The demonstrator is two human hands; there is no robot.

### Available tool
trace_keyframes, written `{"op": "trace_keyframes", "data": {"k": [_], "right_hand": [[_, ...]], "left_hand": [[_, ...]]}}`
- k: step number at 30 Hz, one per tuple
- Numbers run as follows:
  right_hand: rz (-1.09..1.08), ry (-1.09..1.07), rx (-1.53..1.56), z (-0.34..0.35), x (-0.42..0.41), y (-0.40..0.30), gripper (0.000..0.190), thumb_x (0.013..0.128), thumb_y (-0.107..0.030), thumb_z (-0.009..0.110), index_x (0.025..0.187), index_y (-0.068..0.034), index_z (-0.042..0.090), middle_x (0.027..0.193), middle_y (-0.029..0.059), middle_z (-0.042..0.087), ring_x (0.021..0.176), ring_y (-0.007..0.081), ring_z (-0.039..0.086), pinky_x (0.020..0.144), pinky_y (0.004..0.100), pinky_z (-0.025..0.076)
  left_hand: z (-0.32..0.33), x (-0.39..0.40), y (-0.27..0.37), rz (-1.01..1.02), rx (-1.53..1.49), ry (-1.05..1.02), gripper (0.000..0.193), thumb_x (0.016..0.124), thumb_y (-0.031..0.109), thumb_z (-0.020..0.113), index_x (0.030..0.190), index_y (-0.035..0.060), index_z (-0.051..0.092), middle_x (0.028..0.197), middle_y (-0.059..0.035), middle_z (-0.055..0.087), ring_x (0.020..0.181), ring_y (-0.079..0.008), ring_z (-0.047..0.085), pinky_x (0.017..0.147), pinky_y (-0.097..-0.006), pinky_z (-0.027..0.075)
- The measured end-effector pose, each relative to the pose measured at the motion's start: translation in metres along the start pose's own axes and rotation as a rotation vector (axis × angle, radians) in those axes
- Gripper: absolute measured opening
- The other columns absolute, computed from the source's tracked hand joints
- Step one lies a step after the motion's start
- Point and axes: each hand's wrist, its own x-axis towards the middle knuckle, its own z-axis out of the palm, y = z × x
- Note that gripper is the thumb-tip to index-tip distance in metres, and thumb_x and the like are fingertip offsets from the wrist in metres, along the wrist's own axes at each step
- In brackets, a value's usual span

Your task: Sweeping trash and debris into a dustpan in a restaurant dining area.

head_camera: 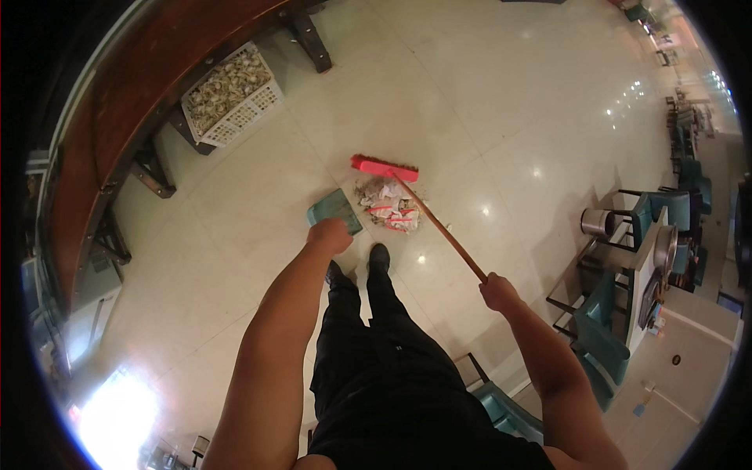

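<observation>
My right hand [501,292] is closed around the upper end of the wooden handle of a push broom [389,168] with a pink head and red bristles. The broom head rests on the floor just beyond a pile of litter [390,207], made up of crumpled white tissues, red-and-white scraps and fine debris. My left hand [331,235] is a closed fist above the near edge of a green dustpan [336,210], whose handle is hidden beneath the fist. The dustpan lies left of the pile, apart from it.
A white plastic crate [235,97] of shells or similar pieces stands by a wooden counter [111,111] at upper left. At right are a metal bin [597,222], green chairs [600,329] and a table [643,294]. Another green chair [505,408] is near my right side.
</observation>
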Motion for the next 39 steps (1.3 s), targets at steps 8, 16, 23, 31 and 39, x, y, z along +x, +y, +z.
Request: {"op": "trace_keyframes", "data": {"k": [8,16,23,31,39], "right_hand": [[0.15,-0.302,0.505,0.032,0.034,-0.086,0.03,0.084,-0.018,0.047,0.078,0.01,0.057,0.057,0.0171,0.053,0.046,0.0278,0.055,0.041,0.0418,0.045],[0.059,-0.515,0.598,0.041,-0.028,-0.103,0.031,0.085,-0.025,0.051,0.074,0.004,0.052,0.049,0.01,0.046,0.037,0.0227,0.048,0.033,0.0371,0.038],[0.116,-0.425,0.585,0.037,-0.091,-0.046,0.031,0.086,-0.028,0.053,0.084,0.002,0.051,0.054,0.0089,0.05,0.038,0.0202,0.049,0.034,0.0352,0.04],[0.217,-0.152,0.478,0.05,-0.078,-0.017,0.029,0.086,-0.025,0.053,0.086,0.005,0.05,0.054,0.0106,0.051,0.038,0.0216,0.05,0.033,0.0348,0.039],[0.393,-0.526,1.024,0.095,-0.004,-0.067,0.028,0.082,-0.017,0.051,0.059,-0.006,0.04,0.048,0.0067,0.037,0.035,0.0195,0.037,0.031,0.0351,0.03]], "left_hand": [[-0.001,0.012,0.007,0.009,-0.102,-0.021,0.032,0.078,0.029,0.054,0.099,0.0075,0.066,0.104,-0.015,0.064,0.099,-0.0315,0.06,0.084,-0.0429,0.05],[0.01,0.001,0.0,-0.014,-0.116,-0.025,0.032,0.078,0.029,0.055,0.098,0.0077,0.066,0.103,-0.0146,0.064,0.098,-0.0303,0.061,0.084,-0.0423,0.049],[0.027,-0.024,-0.018,0.008,-0.128,0.027,0.026,0.073,0.03,0.059,0.092,0.014,0.066,0.093,-0.0104,0.066,0.09,-0.0281,0.063,0.08,-0.0393,0.05],[0.043,-0.036,-0.018,0.16,0.022,-0.064,0.025,0.071,0.03,0.059,0.088,0.0136,0.067,0.091,-0.0106,0.066,0.089,-0.0289,0.062,0.078,-0.0403,0.05],[0.056,-0.033,0.007,0.13,0.032,-0.082,0.029,0.074,0.031,0.057,0.092,0.0112,0.067,0.096,-0.0119,0.065,0.093,-0.0293,0.062,0.08,-0.0414,0.05]]}}
